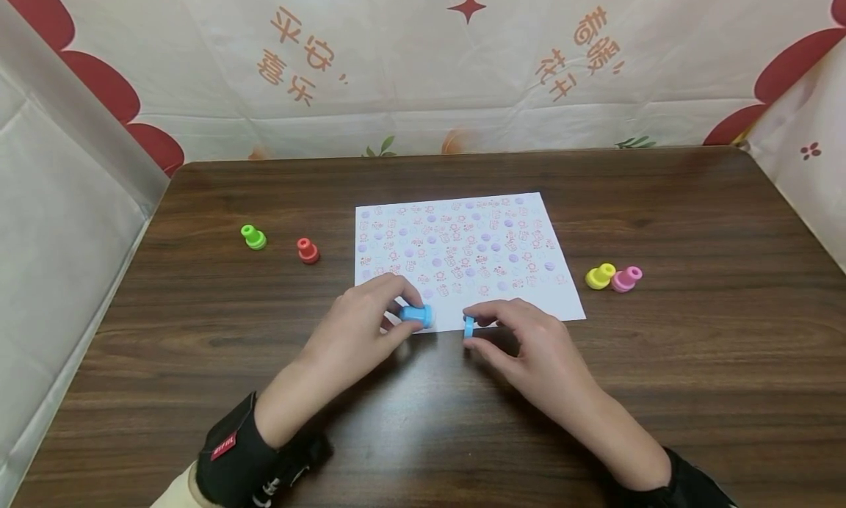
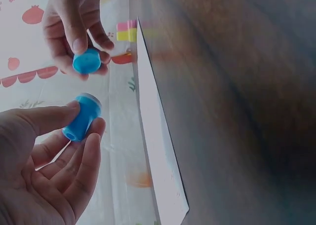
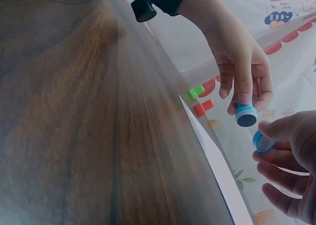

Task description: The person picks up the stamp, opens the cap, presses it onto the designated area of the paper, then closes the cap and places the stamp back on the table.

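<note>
Blue stamp (image 1: 415,316) pinched in grip of left hand (image 1: 360,317), blue cap (image 1: 469,327) in grip of right hand (image 1: 538,346), both by near edge of paper (image 1: 562,304); parted, seemingly so dark face (image 3: 246,120) is bared. Other stamps (image 1: 308,252) parked either side of paper, presumably leaving it unobstructed.

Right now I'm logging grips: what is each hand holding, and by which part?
The left hand pinches a blue stamp by its handle; the right hand pinches a blue cap by its edge.

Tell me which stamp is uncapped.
The blue stamp in the left hand: its cap is in the right hand. The green, red, yellow and pink stamps rest on the table.
</note>
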Motion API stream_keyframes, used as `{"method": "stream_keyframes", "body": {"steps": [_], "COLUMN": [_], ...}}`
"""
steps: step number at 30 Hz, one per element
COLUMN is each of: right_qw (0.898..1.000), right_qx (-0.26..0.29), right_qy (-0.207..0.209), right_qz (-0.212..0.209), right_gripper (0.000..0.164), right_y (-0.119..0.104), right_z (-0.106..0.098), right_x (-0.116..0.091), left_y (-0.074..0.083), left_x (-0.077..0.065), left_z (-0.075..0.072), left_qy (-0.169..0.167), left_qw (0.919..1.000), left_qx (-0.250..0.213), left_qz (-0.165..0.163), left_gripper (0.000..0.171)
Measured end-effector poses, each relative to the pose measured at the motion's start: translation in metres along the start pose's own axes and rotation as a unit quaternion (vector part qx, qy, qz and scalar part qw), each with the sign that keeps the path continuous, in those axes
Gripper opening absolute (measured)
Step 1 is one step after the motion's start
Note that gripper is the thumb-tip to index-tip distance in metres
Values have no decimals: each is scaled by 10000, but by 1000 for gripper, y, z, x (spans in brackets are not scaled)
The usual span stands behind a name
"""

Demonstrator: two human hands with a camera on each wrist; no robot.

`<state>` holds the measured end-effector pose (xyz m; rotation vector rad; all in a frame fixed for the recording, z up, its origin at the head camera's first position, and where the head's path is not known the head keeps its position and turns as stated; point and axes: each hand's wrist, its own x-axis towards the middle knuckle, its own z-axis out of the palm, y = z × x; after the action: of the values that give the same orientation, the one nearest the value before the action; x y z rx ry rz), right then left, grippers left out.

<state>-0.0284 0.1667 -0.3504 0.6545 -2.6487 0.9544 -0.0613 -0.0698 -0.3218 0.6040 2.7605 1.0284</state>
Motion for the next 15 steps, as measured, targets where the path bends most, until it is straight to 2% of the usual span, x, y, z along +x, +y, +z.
{"method": "stream_keyframes", "body": {"steps": [7,15], "right_qw": [9999,9996], "right_qx": [118,251], "right_qy": [-48,-91], "right_qz": [-33,-100], "right_gripper": [30,30], "right_y": [-4,-8], "right_z": [3,5], "right_x": [1,1], "left_y": [3,5], "left_x": [-4,-6], "left_z": [7,13], "left_qy": [-42,-83], "left_qw": [9995,9971], "left_qx": [-270,-726], "left_qz": [181,232], "left_gripper": [18,15]}}
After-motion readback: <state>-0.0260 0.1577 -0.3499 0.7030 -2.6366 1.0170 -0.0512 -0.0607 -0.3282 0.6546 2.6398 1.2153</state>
